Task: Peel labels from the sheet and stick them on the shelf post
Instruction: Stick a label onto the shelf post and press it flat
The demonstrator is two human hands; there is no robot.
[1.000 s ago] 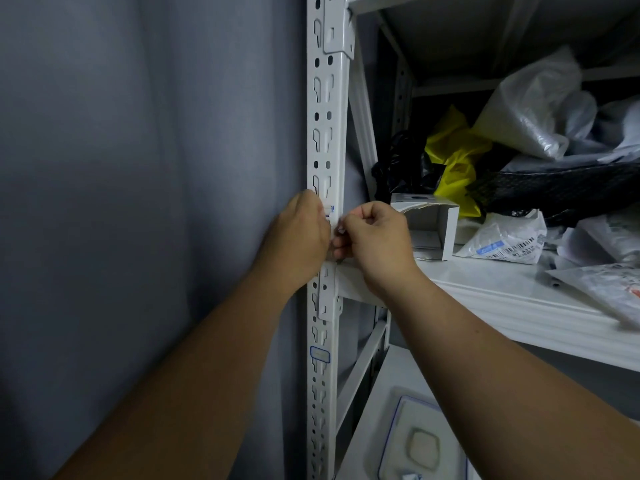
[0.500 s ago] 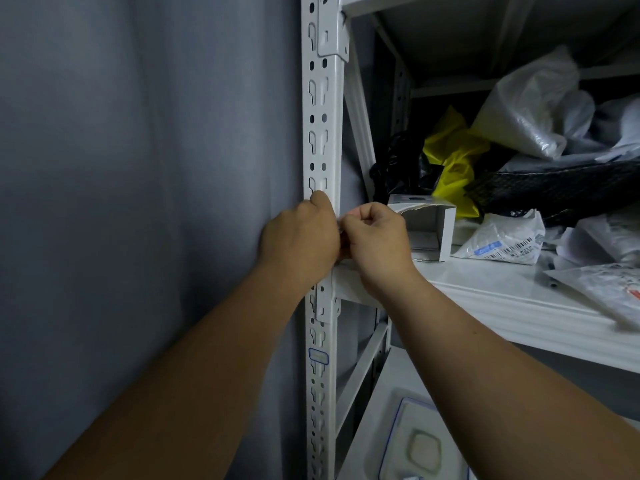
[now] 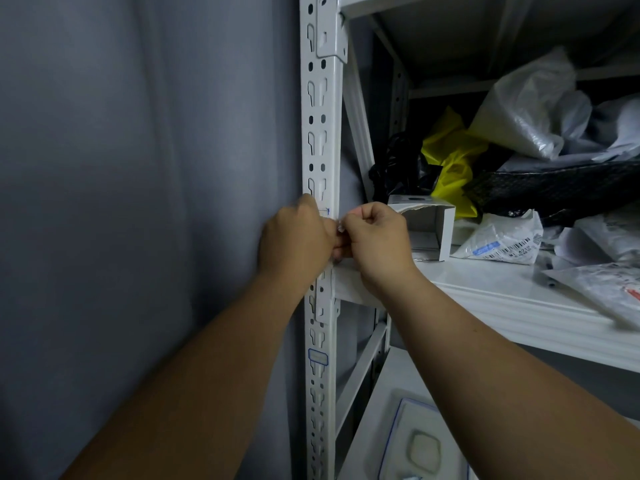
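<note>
Grey curtain [image 3: 138,202] hanging as backdrop on the left, folds running top to bottom; white slotted shelf post [image 3: 320,126] standing upright just beside it, keyhole slots in pairs down its face; white shelf [image 3: 502,292] meeting the post on the right at about hand height, cluttered with an open white box [image 3: 427,230], a yellow bag [image 3: 450,164], a black bag [image 3: 398,168], clear plastic bags [image 3: 526,109] and a barcoded pouch [image 3: 502,244]. Left hand [image 3: 296,242] pressed against the front of the post, fingers curled, knuckles toward the camera; right hand [image 3: 375,242] closed in a fist just beside it, touching it at the fingertips over the post's right edge; grip of both closed, pinching something small and pale between them, too hidden to name with certainty. Thin blue-lined corner of a label [image 3: 325,212] showing on the post just above the left hand, rest covered by the fingers; label sheet not discernible. Lower down the same post, well below the hands, a blue-outlined label [image 3: 318,357] stuck flat across the slots. Bottom right, on a lower shelf level, a blue-edged tray [image 3: 394,441] partly cut off by the frame.
</note>
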